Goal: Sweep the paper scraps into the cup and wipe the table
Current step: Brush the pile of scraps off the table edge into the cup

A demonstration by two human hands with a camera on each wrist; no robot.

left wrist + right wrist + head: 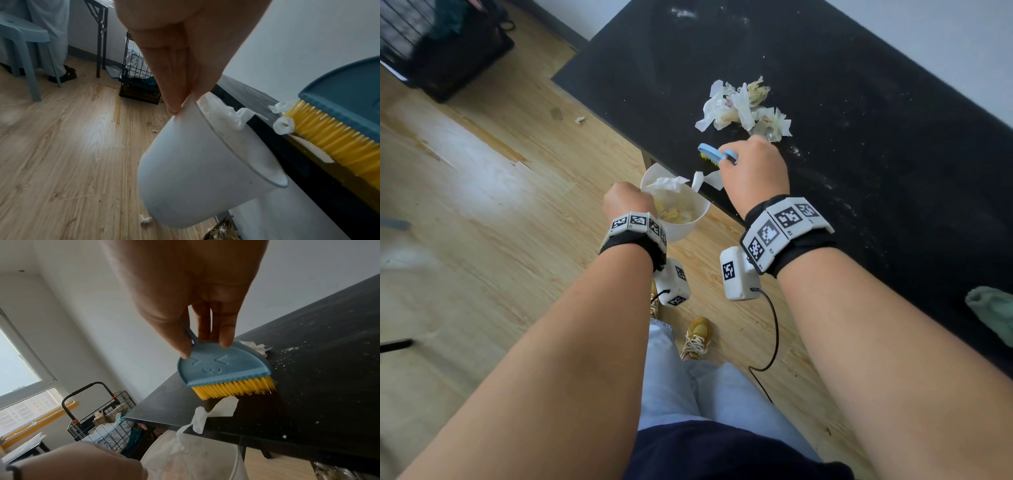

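Note:
My left hand (pixel 625 202) pinches the rim of a white cup (pixel 681 219) (pixel 195 170), holding it tilted just below the near edge of the black table (pixel 842 113). Scraps lie inside the cup. My right hand (pixel 751 164) grips a small blue brush (pixel 222 368) (pixel 717 154) with yellow bristles (pixel 234 387) (pixel 333 139) by its handle, bristles down at the table edge. A curled white scrap (pixel 213 412) (pixel 705 180) (pixel 284 125) hangs over that edge above the cup. A pile of crumpled paper scraps (pixel 743 108) lies farther back on the table.
White crumbs and dust (pixel 835 192) speckle the black tabletop. A green cloth (pixel 993 315) lies at the table's right end. One scrap (pixel 579 119) is on the wooden floor. A black wire cart (pixel 102 417) stands beyond the table's left end.

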